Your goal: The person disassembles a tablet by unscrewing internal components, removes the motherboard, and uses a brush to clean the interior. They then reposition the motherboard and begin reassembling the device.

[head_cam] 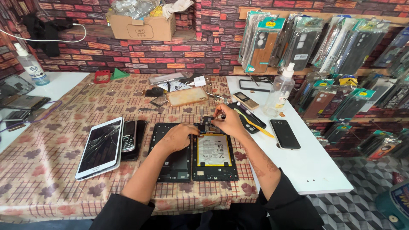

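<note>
Brick-patterned walls back a table under a leaf-print checked cloth (55, 170). On it lies an opened black tablet with a white, yellow-edged battery (214, 150). Left hand (177, 137) presses flat on its left edge, seemingly steadying it; right hand (230, 121) pinches a small dark tool at its top. Left of it lies a cracked white tablet (100, 147).

Black sleeves pushed up past the elbows, lower centre; henna-like patterning marks the right forearm (260, 164); hands bare.
</note>
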